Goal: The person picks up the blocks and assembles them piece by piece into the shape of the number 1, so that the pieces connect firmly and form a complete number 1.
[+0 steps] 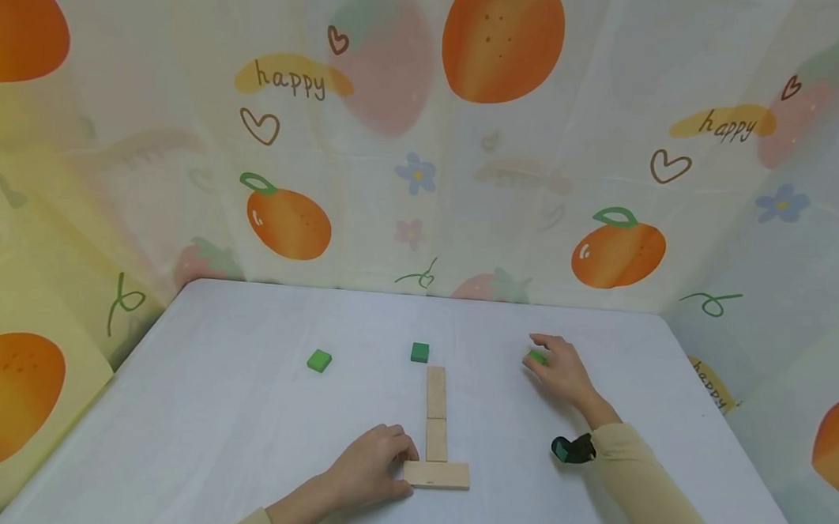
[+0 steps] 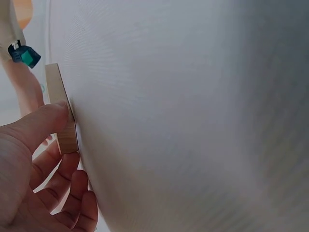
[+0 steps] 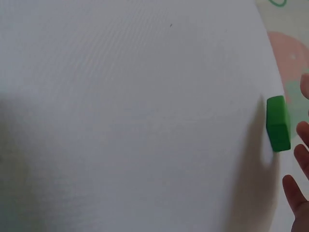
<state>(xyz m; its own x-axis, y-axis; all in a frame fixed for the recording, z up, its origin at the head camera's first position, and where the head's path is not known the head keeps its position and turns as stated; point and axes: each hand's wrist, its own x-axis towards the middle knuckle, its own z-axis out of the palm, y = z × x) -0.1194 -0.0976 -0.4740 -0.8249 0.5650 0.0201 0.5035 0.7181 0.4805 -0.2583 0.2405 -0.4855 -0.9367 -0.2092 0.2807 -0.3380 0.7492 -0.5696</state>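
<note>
In the head view my left hand (image 1: 373, 465) pinches the left end of a flat wooden block (image 1: 444, 475) lying crosswise. The left wrist view has the thumb on one side of this wooden block (image 2: 60, 92) and fingertips at the other. Two more wooden blocks (image 1: 436, 393) (image 1: 436, 440) run end to end away from its middle. My right hand (image 1: 563, 372) reaches over a green block (image 1: 537, 356) at the right, partly hidden by the fingers. Seen from the right wrist, spread fingers (image 3: 301, 159) stand apart from that green block (image 3: 277, 124).
One green block (image 1: 419, 352) sits just beyond the wooden row, and another (image 1: 319, 360) lies farther left. All rest on a white table (image 1: 241, 411). A patterned curtain (image 1: 422, 215) stands behind it. A dark wrist device (image 1: 572, 449) is on the right sleeve.
</note>
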